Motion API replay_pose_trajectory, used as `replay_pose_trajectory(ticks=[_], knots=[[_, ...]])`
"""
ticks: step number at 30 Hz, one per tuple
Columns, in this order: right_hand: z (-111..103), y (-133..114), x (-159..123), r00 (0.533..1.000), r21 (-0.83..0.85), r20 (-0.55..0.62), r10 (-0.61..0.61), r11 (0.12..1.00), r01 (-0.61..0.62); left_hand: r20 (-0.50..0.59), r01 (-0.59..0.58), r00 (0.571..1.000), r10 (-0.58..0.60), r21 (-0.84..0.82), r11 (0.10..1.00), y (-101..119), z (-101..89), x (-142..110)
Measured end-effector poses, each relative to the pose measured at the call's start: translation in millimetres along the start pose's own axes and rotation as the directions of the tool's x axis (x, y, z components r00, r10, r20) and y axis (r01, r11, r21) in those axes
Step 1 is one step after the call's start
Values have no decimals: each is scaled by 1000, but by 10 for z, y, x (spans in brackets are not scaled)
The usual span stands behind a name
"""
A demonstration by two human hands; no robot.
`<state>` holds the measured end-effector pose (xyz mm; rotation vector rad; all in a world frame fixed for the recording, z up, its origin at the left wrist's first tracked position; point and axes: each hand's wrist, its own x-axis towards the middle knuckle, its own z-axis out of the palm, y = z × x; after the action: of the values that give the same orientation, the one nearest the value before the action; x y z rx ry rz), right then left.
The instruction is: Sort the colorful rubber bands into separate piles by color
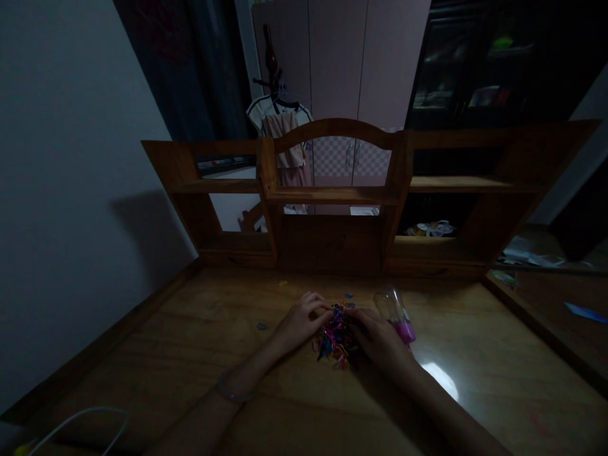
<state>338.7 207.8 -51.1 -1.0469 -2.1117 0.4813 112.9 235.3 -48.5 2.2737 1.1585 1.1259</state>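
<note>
A heap of small colourful elastic bands lies on the wooden desk between my hands. My left hand rests at the heap's left edge, its fingers curled and pinched at the top of the pile. My right hand sits on the right side, fingers bent over the bands and meeting the left fingertips. What either hand pinches is too small and dark to name. A clear plastic bottle with a pink cap lies on its side just right of my right hand.
A wooden shelf unit stands at the back of the desk. A few stray bands lie on the desktop left of the heap. A white cable curls at the near left corner. The wall is at left; a lamp glare shines near right.
</note>
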Motion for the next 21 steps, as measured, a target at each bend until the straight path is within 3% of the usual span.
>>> replay_pose_trajectory(ticks=[12,21], knots=[[13,-19,7,999,-75,-33,-6,997,4,153,-119,982,109,58,991,142,-3,-23],[12,-20,32,995,-59,-98,-12,998,6,134,-137,983,126,72,988,161,-1,-36]])
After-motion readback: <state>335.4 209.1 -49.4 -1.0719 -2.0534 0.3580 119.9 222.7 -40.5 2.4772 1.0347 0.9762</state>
